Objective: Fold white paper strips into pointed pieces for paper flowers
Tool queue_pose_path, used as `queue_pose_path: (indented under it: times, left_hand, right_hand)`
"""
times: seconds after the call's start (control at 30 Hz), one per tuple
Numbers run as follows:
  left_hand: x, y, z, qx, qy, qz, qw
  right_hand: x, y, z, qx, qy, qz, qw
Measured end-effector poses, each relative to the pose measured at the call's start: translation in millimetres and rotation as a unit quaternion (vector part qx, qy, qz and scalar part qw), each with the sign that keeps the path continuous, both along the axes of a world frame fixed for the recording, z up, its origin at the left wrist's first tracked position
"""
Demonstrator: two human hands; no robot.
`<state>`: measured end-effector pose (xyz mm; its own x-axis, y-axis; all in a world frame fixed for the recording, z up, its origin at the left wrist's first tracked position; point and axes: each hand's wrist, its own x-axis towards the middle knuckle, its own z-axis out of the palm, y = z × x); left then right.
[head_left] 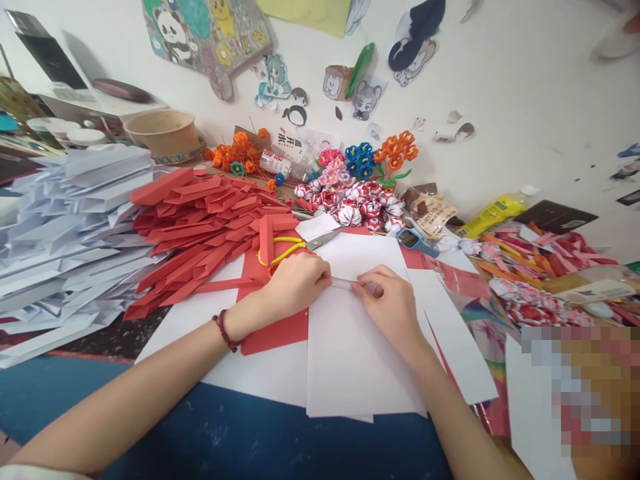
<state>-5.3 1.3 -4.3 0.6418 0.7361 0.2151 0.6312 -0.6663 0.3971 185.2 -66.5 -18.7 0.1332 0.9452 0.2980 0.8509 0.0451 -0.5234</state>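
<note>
Between both hands a thin whitish strip [343,283], which looks like folded paper, is held level over stacked white sheets [363,353]. My left hand [299,279] pinches its left end; a dark red bead bracelet circles that wrist. The right end sits in the closed fingers of my right hand [387,297]. Just beyond my left hand lie scissors [325,239] with yellow handles, partly overlapped by a folded red strip [266,241]. Red paper [280,331] shows beneath my left forearm.
At left are piles of folded white strips [75,233] and red strips [200,220]. Red-and-white paper flowers [367,205], orange flowers [397,150] and a plastic bottle [283,163] stand along the wall. A yellow bottle [495,212] and blue-framed glasses [416,241] lie at right.
</note>
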Motion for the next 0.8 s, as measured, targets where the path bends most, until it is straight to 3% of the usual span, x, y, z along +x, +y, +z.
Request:
queue_pose_path:
  times: [0.33, 0.63, 0.8]
  left_hand:
    - [6.6, -2.5, -0.7, -0.062, -0.009, 0.073, 0.995]
    - [11.1, -7.3, 1.2, -0.063, 0.019, 0.131, 0.989]
    - [9.3, -9.2, 0.5, -0.066, 0.022, 0.132, 0.989]
  right_hand:
    - [2.0, 7.7, -6.2, -0.024, -0.024, -0.038, 0.999]
    - [0.2, 9.4, -4.6, -0.022, -0.057, -0.046, 0.997]
    - [2.6, 9.7, -2.8, -0.028, -0.055, -0.049, 0.997]
